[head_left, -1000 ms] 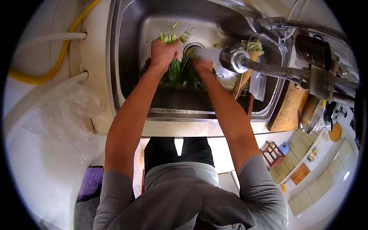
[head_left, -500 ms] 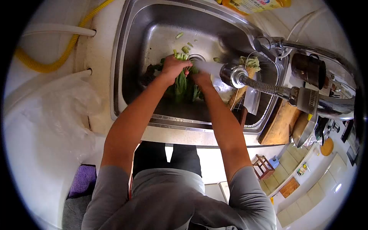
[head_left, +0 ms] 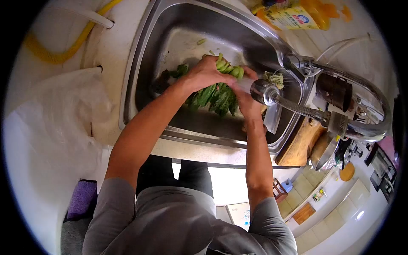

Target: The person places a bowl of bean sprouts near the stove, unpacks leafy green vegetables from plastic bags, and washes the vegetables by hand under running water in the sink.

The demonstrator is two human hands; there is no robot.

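Note:
My left hand is wrapped round a bunch of leafy greens, its pale stem ends upward and its leaves hanging down into the sink. On the bunch's other side, my right hand grips the greens too; some of its fingers are hidden. Water runs from the faucet spray head onto the hands and stems. Loose dark leaves lie at the basin's left, and a cut stem piece rests on its floor.
At the sink's right side are a knife and a pale cut vegetable. A wooden cutting board stands beside the rim. Behind lies a yellow detergent bottle. A clear plastic bag covers the left counter.
Both hands have lifted the greens and turned the bunch, so the stem ends now show between them. The right hand has come up from lower in the basin. The camera view has shifted slightly.

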